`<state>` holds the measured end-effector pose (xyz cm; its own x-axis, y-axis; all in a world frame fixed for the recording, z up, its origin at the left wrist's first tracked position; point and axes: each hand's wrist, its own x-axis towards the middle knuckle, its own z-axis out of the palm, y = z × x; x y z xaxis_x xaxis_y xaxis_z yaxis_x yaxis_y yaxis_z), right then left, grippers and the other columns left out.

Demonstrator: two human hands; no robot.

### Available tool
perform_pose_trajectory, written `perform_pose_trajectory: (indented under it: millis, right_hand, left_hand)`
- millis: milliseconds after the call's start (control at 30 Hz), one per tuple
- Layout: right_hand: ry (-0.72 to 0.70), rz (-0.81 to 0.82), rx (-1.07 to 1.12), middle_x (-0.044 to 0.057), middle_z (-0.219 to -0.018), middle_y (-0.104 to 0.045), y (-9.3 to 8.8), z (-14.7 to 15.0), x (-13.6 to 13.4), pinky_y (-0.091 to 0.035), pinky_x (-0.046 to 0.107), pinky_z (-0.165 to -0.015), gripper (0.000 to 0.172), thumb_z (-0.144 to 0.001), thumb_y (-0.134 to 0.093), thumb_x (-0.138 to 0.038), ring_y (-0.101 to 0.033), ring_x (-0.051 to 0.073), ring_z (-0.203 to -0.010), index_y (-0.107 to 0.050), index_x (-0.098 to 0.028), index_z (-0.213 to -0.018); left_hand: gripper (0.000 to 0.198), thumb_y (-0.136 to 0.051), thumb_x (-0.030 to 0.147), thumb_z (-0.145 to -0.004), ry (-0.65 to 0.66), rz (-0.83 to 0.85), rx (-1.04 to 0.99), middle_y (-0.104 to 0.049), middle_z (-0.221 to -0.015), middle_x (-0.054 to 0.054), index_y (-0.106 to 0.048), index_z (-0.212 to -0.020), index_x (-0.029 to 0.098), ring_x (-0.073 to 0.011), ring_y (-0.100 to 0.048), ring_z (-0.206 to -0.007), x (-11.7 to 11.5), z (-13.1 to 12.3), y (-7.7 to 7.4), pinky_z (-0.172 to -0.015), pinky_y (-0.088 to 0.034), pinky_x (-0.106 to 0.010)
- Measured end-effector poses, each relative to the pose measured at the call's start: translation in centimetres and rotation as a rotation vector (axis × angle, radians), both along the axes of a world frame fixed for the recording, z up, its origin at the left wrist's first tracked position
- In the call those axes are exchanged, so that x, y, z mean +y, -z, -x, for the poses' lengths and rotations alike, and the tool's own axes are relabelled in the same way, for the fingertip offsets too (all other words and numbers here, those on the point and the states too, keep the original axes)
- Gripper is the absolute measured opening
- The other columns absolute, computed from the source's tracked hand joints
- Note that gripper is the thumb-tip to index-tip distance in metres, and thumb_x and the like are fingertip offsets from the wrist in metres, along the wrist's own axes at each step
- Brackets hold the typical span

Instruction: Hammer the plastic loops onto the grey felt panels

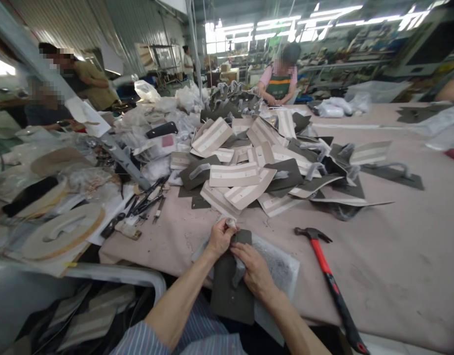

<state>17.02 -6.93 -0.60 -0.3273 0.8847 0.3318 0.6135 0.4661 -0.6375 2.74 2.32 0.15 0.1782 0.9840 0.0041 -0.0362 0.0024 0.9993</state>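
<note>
A dark grey flat piece (230,291) with a grey strap lies on a white pad (282,268) at the near table edge. My left hand (221,237) is closed on the piece's top end, pinching a small pale bit there. My right hand (254,268) rests on the piece's middle, fingers curled on the strap. A hammer (332,281) with a red and black handle lies on the table just right of the pad, apart from both hands.
A big heap of grey and cream pieces (256,172) fills the table's middle. Small tools (147,199) and tape rolls (64,231) lie at the left. A person in a green apron (280,79) works at the far side; others sit at the far left.
</note>
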Motion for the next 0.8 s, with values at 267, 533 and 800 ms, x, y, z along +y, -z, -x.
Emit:
perform_pose_trajectory:
  millis: [267, 533, 800]
  right_hand:
    - [0.019, -0.003, -0.023, 0.009, -0.141, -0.055, 0.2, 0.2, -0.8, -0.033, 0.052, -0.115, 0.066, -0.077, -0.037, 0.0, -0.046, 0.021, -0.134, -0.049, -0.019, -0.14]
    - [0.481, -0.088, -0.172, 0.014, -0.122, -0.063, -1.9, -6.4, -3.7, -0.047, 0.046, -0.1, 0.032, -0.094, -0.043, -0.025, -0.058, 0.027, -0.114, -0.058, -0.016, -0.12]
    - [0.943, 0.466, -0.523, 0.02, -0.087, -0.063, -0.5, -17.9, -8.3, -0.05, 0.049, -0.07, 0.041, -0.084, -0.04, -0.046, -0.062, 0.036, -0.079, -0.06, -0.013, -0.099]
  left_hand:
    - [0.02, -0.064, 0.033, -0.084, 0.049, -0.056, 0.067, -0.074, -0.089, -0.008, -0.064, -0.092, 0.014, -0.0203, -0.068, -0.084, -0.7, 1.2, 0.0, -0.082, -0.053, -0.031]
    - [0.014, -0.061, 0.028, -0.085, 0.066, -0.068, 0.124, -0.073, -0.089, -0.005, -0.064, -0.093, 0.016, -0.0195, -0.067, -0.084, -0.8, 1.0, -0.1, -0.077, -0.051, -0.028]
    - [0.011, -0.057, 0.019, -0.084, 0.145, -0.207, 0.318, -0.071, -0.086, -0.002, -0.066, -0.091, 0.018, -0.0179, -0.063, -0.079, -0.4, 1.1, -0.3, -0.075, -0.049, -0.026]
